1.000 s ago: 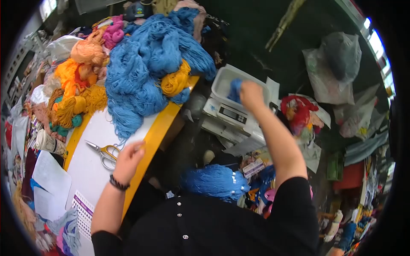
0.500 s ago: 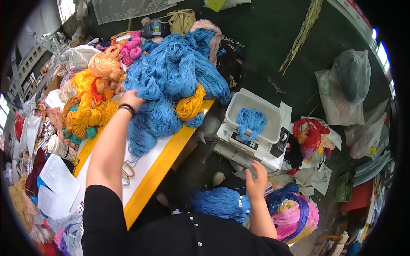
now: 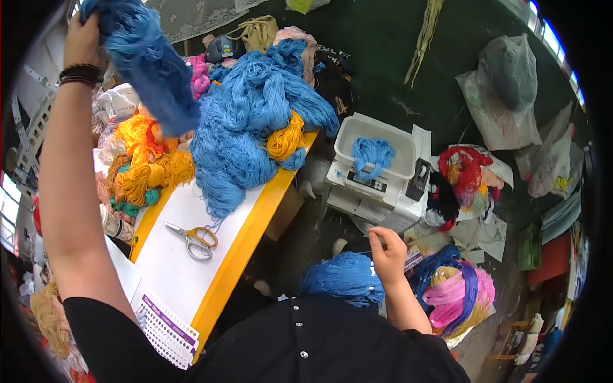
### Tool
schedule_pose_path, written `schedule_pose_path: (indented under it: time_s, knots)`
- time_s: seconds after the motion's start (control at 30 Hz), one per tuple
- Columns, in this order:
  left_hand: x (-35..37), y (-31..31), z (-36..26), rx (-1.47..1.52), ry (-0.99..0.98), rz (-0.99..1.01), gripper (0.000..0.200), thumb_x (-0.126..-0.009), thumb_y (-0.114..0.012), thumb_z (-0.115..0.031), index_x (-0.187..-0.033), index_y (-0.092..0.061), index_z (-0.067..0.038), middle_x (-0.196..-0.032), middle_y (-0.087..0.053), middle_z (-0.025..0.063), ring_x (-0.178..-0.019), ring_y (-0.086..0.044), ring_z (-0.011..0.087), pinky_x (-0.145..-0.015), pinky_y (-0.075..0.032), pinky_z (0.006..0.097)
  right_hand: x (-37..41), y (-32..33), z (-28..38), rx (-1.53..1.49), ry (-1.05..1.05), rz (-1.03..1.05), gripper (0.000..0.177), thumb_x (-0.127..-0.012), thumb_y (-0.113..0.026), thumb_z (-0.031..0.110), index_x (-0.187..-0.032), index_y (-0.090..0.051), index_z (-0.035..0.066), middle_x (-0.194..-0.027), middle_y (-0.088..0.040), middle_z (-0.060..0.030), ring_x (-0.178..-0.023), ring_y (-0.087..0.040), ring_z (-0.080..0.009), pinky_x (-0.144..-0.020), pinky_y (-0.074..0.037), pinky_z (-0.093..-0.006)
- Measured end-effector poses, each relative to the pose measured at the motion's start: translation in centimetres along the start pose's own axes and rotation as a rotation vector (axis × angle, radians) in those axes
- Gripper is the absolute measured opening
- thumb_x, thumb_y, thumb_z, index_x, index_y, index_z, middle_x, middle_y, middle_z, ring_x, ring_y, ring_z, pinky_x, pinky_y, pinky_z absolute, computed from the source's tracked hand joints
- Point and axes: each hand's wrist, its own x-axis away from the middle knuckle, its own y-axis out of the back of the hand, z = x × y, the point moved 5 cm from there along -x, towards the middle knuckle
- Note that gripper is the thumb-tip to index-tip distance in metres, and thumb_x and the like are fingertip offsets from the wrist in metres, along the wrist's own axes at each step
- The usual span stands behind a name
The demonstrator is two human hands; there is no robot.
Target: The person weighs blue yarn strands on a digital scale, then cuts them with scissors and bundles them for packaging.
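Note:
My left hand [image 3: 83, 41] is raised at the upper left, closed around a blue yarn skein [image 3: 150, 70] that hangs down to the right, blurred by motion. Beneath it lies a heap of blue yarn [image 3: 255, 105] on the white table, with an orange-yellow skein [image 3: 284, 137] against its side. My right hand [image 3: 388, 252] hovers in front of the scale, fingers drawn together; whatever is between them, if anything, does not show. Just left of it is a darker blue yarn bundle [image 3: 341, 279]. Scissors [image 3: 195, 241] rest on the table.
A scale [image 3: 377, 207] carries a white tub [image 3: 408, 153] with blue yarn inside. Orange and yellow skeins [image 3: 137, 175] cover the table's left side. Multicoloured yarn [image 3: 463, 293] sits at the lower right. Plastic bags [image 3: 504, 96] lie on the dark floor, and a printed card [image 3: 167, 325] is near me.
My left hand has lifted a blue skein from the heap, up and to the left. The fingers of my right hand have come together. More of the scissors and table now shows.

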Motion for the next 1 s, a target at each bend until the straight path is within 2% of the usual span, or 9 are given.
schedule_pose_path:
  time_s: [0.1, 0.13, 0.2, 0.3, 0.37, 0.53, 0.67, 0.9, 1.0]
  knots:
    - [-3.2, 2.5, -0.1, -0.120, -0.087, 0.083, 0.032, -0.095, -0.048, -0.021, -0.117, -0.057, 0.000, -0.106, -0.066, 0.0113, -0.097, -0.062, 0.0220, -0.084, -0.048, 0.0299, 0.9, -1.2, 1.4, -0.075, 0.029, 0.070, 0.008, -0.082, -0.065, 0.005, -0.089, -0.067, 0.001, -0.085, -0.067, -0.0126, -0.078, -0.065, -0.0254, -0.070, -0.050, -0.0309]
    - [-1.9, 1.9, -2.6, -0.482, -0.464, 0.218, 0.030, -0.093, -0.050, -0.022, -0.114, -0.058, -0.001, -0.102, -0.066, 0.0103, -0.092, -0.064, 0.0204, -0.083, -0.050, 0.0306, 1.3, -1.5, 2.1, -0.126, 0.006, 0.092, 0.009, -0.083, -0.065, 0.006, -0.090, -0.067, 0.002, -0.085, -0.067, -0.0124, -0.078, -0.065, -0.0249, -0.070, -0.050, -0.0306]
    - [0.6, 1.3, -2.9, -0.298, -0.178, 0.506, 0.028, -0.093, -0.051, -0.023, -0.110, -0.060, -0.002, -0.099, -0.067, 0.0096, -0.085, -0.066, 0.0177, -0.081, -0.053, 0.0309, 2.1, -2.2, 3.1, -0.168, 0.006, 0.174, 0.009, -0.082, -0.066, 0.007, -0.090, -0.067, 0.001, -0.085, -0.067, -0.0124, -0.078, -0.065, -0.0245, -0.070, -0.050, -0.0303]
    - [9.6, 0.6, -3.8, 0.242, 0.949, 0.740, 0.027, -0.092, -0.051, -0.023, -0.097, -0.063, 0.000, -0.091, -0.070, 0.0102, -0.075, -0.068, 0.0176, -0.071, -0.057, 0.0295, 3.8, -2.9, 4.6, -0.211, 0.052, 0.279, 0.010, -0.083, -0.065, 0.008, -0.090, -0.067, 0.001, -0.086, -0.067, -0.0125, -0.079, -0.065, -0.0261, -0.071, -0.050, -0.0314]
    - [12.8, 1.6, -5.3, 0.165, 0.911, 0.897, 0.025, -0.090, -0.053, -0.021, -0.093, -0.063, 0.002, -0.085, -0.070, 0.0085, -0.070, -0.068, 0.0171, -0.071, -0.057, 0.0292, 5.0, -3.2, 5.4, -0.254, 0.070, 0.355, 0.010, -0.083, -0.065, 0.008, -0.090, -0.067, 0.001, -0.087, -0.067, -0.0126, -0.081, -0.065, -0.0270, -0.072, -0.050, -0.0326]
    - [18.9, 3.8, -10.9, 0.287, 0.988, 0.864, 0.022, -0.090, -0.054, -0.018, -0.093, -0.063, 0.001, -0.087, -0.070, 0.0097, -0.071, -0.069, 0.0171, -0.068, -0.058, 0.0292, 7.4, -3.5, 6.3, -0.251, 0.088, 0.457, 0.012, -0.084, -0.064, 0.013, -0.090, -0.066, 0.002, -0.088, -0.067, -0.0125, -0.082, -0.065, -0.0280, -0.070, -0.050, -0.0342]
    - [20.9, 4.0, -13.6, 0.460, 1.073, 0.991, 0.036, -0.092, -0.054, -0.028, -0.109, -0.061, 0.003, -0.101, -0.069, 0.0159, -0.079, -0.070, 0.0217, -0.072, -0.059, 0.0333, 8.3, -3.9, 6.7, -0.302, 0.098, 0.491, 0.013, -0.085, -0.063, 0.014, -0.090, -0.066, 0.002, -0.084, -0.066, -0.0130, -0.079, -0.064, -0.0270, -0.067, -0.049, -0.0326]
    - [19.2, 1.5, -16.9, 0.890, 0.466, 1.323, 0.030, -0.098, -0.040, -0.012, -0.121, -0.054, 0.004, -0.116, -0.062, 0.0179, -0.103, -0.064, 0.0199, -0.081, -0.059, 0.0338, 8.5, -5.3, 7.5, -0.308, -0.039, 0.601, 0.023, -0.084, -0.063, 0.013, -0.103, -0.062, 0.002, -0.090, -0.066, -0.0122, -0.078, -0.065, -0.0230, -0.071, -0.051, -0.0323]
    - [19.9, 0.2, -18.8, 0.947, 0.544, 1.342, 0.033, -0.099, -0.037, -0.013, -0.121, -0.054, 0.004, -0.118, -0.062, 0.0169, -0.107, -0.062, 0.0237, -0.091, -0.054, 0.0369, 6.9, -6.2, 8.9, -0.234, 0.197, 0.465, 0.023, -0.087, -0.061, 0.013, -0.107, -0.063, 0.002, -0.096, -0.066, -0.0146, -0.085, -0.065, -0.0254, -0.075, -0.051, -0.0333]
